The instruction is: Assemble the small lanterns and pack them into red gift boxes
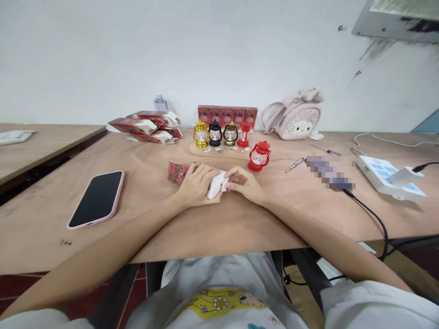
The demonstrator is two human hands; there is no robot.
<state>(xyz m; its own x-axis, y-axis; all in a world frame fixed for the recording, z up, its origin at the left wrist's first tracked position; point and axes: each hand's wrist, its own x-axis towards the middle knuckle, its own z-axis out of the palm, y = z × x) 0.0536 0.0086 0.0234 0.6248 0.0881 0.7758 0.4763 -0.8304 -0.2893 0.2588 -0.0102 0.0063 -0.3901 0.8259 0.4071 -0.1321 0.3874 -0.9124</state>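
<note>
My left hand (196,185) is wrapped round a red printed cardboard box (177,173) lying on its side, its white end flaps (215,184) facing right. With thumb and fingers, my right hand (247,185) pinches a white flap at that end. Whether anything is inside the box I cannot see. Beyond my right hand a red mini lantern (259,156) stands upright on the table. Farther back is a row of small lanterns: a gold one (201,134), a black one (215,134), a black-and-gold one (231,134) and a smaller red one (243,135).
Several closed red boxes (222,114) stand by the wall, with open boxes (147,125) piled left of them. A pink-cased phone (98,199) lies left. To the right are a pink bag (297,119), a screwdriver (295,165), a blurred-out corded device (329,172) and a power strip (387,176).
</note>
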